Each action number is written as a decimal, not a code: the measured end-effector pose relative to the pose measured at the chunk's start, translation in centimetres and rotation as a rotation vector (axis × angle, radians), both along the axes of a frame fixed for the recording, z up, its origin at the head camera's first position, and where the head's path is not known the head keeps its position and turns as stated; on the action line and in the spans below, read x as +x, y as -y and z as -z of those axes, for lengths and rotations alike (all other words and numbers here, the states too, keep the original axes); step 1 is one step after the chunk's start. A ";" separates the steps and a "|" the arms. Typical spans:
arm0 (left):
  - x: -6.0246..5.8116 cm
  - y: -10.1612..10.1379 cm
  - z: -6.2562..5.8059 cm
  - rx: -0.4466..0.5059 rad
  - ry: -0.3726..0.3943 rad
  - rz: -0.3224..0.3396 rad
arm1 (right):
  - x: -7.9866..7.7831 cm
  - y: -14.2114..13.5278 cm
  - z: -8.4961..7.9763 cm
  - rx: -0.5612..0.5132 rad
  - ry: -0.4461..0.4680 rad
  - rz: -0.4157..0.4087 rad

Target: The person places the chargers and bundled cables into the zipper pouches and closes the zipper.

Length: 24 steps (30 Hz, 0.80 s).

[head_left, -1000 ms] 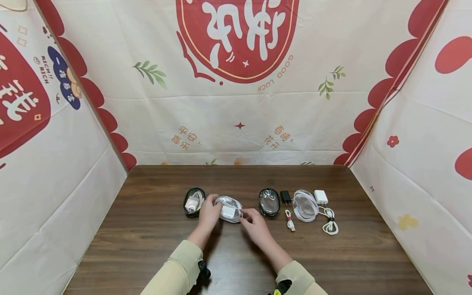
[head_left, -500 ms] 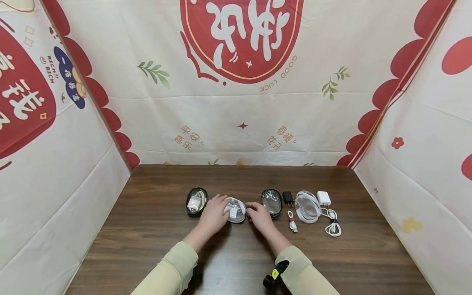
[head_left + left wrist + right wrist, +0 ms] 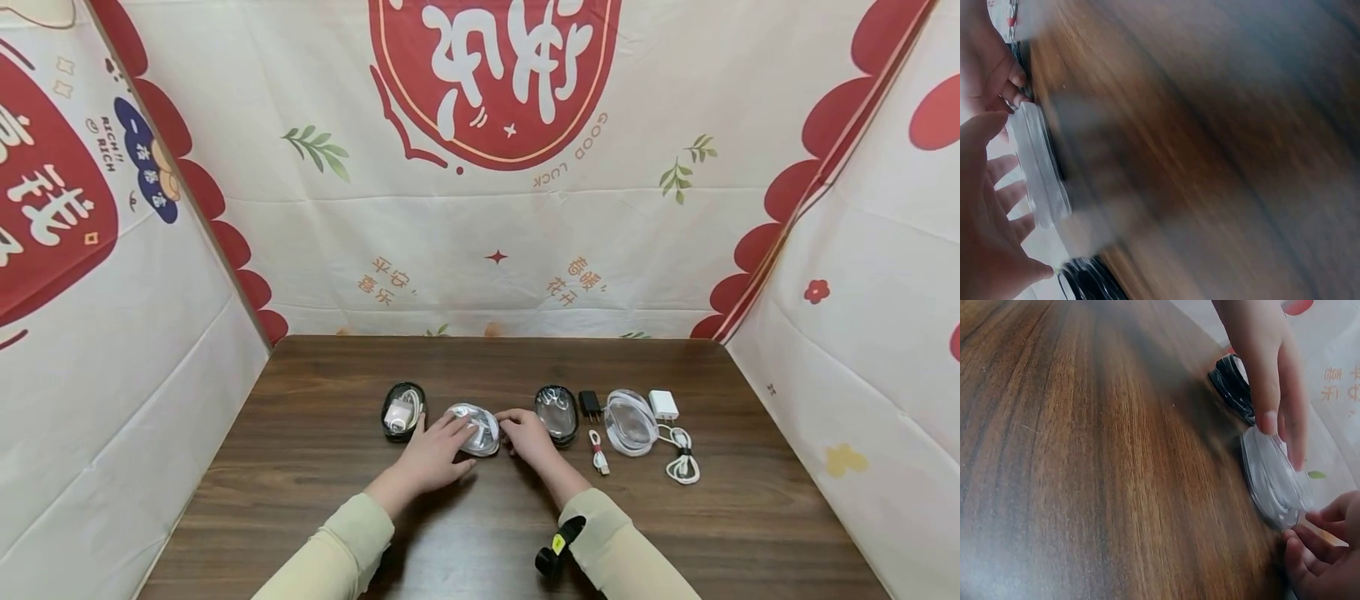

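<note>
Centre frame: left hand [image 3: 435, 456], fingers spread, touches clear oval plastic case [image 3: 486, 436]; right hand [image 3: 529, 436], fingers bent at its right edge, can't tell if pinching

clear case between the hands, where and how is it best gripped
Probably pinched by the rounded right end of the clear case, from the right: it lies flat and oval, the left hand reaches over its left part, and the right hand is at that end.
</note>
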<state>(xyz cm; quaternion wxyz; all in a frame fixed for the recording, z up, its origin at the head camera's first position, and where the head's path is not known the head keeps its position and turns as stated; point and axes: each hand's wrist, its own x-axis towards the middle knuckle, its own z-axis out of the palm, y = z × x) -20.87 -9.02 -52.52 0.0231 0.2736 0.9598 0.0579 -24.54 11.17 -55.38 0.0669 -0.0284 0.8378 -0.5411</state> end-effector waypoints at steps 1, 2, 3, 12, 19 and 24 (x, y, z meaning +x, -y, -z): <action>0.0 0.2 0.0 0.001 0.004 0.005 | 0.0 0.0 0.0 0.002 0.005 -0.004; 0.0 0.3 0.0 0.002 0.010 0.010 | -0.1 0.0 0.1 0.007 0.007 -0.011; 0.0 0.5 0.0 0.002 0.015 0.015 | -0.1 -0.1 0.1 0.016 0.004 -0.019; -0.1 1.2 -0.2 -0.015 0.049 0.069 | -0.7 -0.2 0.3 0.161 -0.091 -0.080; -0.1 1.5 0.1 -0.009 0.049 0.081 | -0.6 0.0 0.4 0.153 -0.063 -0.040; -0.1 1.6 0.4 -0.019 0.044 0.078 | -0.6 0.0 0.5 0.112 -0.056 -0.026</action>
